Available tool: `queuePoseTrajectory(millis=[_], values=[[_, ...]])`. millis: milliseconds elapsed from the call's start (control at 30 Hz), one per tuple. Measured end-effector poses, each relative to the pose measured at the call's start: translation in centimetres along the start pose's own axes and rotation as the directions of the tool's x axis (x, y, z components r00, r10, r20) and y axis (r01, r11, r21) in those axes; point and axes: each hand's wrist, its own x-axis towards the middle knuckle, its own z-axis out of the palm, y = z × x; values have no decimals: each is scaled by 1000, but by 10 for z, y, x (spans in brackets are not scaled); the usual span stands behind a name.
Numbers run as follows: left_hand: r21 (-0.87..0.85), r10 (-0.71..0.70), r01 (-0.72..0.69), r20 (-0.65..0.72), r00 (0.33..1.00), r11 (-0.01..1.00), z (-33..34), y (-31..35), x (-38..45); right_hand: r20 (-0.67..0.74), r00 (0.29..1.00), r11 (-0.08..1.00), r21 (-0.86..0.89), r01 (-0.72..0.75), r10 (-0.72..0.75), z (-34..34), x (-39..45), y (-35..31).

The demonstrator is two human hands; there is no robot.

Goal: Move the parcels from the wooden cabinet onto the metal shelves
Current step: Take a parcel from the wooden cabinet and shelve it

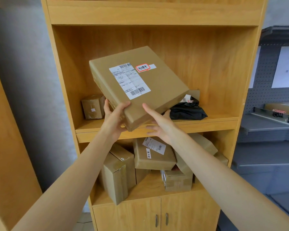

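A flat brown cardboard parcel [158, 84] with a white shipping label and a red-edged sticker is tilted up in front of the wooden cabinet's [153, 12] middle shelf. My left hand [114, 115] grips its near left corner, thumb on top. My right hand [158, 124] holds the near right edge, thumb on top and fingers underneath. On that shelf stand a small brown box [93, 107] at the left and a black plastic mailer [187, 110] at the right. Several brown boxes [153, 155] are piled on the shelf below.
Grey metal shelves [267, 127] with a pegboard back stand to the right of the cabinet, with a flat parcel [282, 109] on one. The cabinet has two closed doors [157, 215] at the bottom. A wooden panel fills the left edge.
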Motion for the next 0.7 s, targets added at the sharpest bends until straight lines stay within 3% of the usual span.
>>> queuePoseTrajectory(millis=[200,400,700], values=[[109,33,-43,90,995,993,-46,18,7,-360,926,993,-65,94,-112,-39,4,-28],[183,24,-72,251,968,981,-84,34,14,-166,961,958,-221,184,-223,-57,5,-40],[195,-35,0,176,984,981,-80,21,11,-58,973,969,-127,214,-222,-55,18,-23]])
